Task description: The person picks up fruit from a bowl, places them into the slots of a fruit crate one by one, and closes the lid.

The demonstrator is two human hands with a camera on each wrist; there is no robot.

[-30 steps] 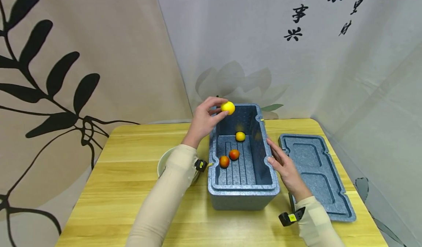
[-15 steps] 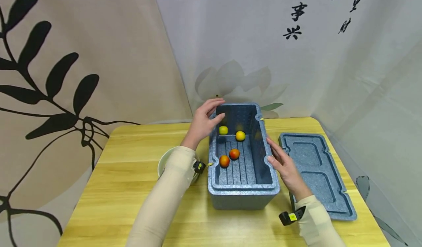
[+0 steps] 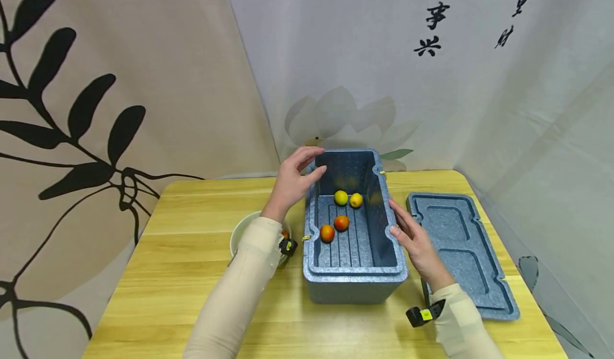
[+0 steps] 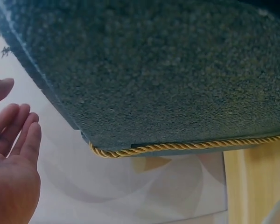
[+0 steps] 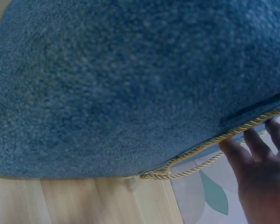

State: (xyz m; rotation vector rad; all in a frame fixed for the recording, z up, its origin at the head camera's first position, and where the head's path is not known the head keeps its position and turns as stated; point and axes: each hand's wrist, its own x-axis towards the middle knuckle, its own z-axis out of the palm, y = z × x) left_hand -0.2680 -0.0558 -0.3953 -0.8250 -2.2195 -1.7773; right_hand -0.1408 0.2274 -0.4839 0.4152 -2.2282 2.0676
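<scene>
A blue-grey foam box (image 3: pixel 355 278) stands without its lid on the table. On its floor lie a yellow-green round fruit (image 3: pixel 340 197) and a yellow one (image 3: pixel 356 200) side by side, nearer the far end. Two orange-red round fruits (image 3: pixel 327 233) lie closer to the front. My left hand (image 3: pixel 293 180), holding nothing, is over the box's far left rim with thumb and fingers spread apart. My right hand (image 3: pixel 416 242) rests against the right side, thumb at the rim. In the right wrist view its fingers (image 5: pixel 234 151) touch near the yellow twisted rope (image 5: pixel 200 148).
Left of the box, a pale bowl (image 3: pixel 236 236) is partly hidden by my left forearm; something orange-red shows inside. The box's foam lid (image 3: pixel 479 263) lies at the right of the wooden table (image 3: pixel 192 252). A printed cloth (image 3: pixel 336 55) hangs behind.
My left hand let go of a yellow fruit, which dropped into the box and rolled right beside the other yellow one. The left hand has drawn slightly back. My right hand stayed put.
</scene>
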